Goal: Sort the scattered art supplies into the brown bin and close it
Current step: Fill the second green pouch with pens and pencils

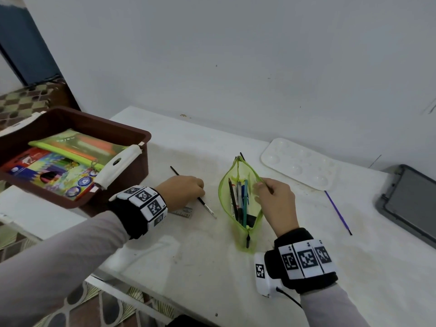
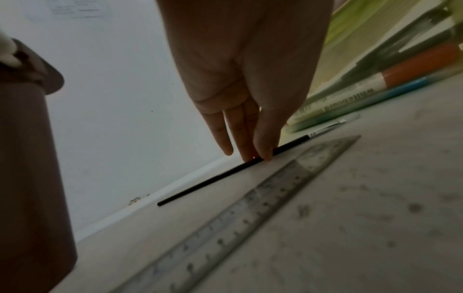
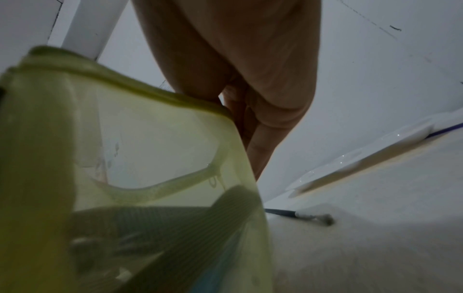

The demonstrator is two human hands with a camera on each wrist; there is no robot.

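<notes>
The left hand point(image 1: 182, 191) reaches down onto the white table point(image 1: 188, 244), its thumb and fingertips point(image 2: 263, 150) closing in a pinch on the thin black paintbrush point(image 1: 206, 205), which lies flat on the surface with its bristle end pointing toward the person; from the left wrist view the digits touch the handle on either side, though whether the brush has left the table at all is hard to tell; a steel ruler point(image 2: 250, 208) lies just beside the brush, nearer the person, partly hidden under the hand in the head view. The right hand point(image 1: 274, 201) pinches the right lip of the green mesh pencil pouch point(image 1: 240, 208) between thumb and curled fingers, holding its mouth wide open; the pouch lies on the table between the two hands with pens, pencils and a marker inside it. The brown bin point(image 1: 141, 161) stands at the table's left end, lid off, already holding a box of coloured pencils point(image 1: 49, 178) and a second green zip pouch point(image 1: 80, 147); its white handle point(image 1: 119, 165) lies across the near rim. Farther right a white paint palette point(image 1: 299, 164) rests near the wall, a purple paintbrush point(image 1: 337, 212) lies just past its near corner, and the grey lid point(image 1: 410, 204) sits at the right edge of the table, well apart from the bin.
</notes>
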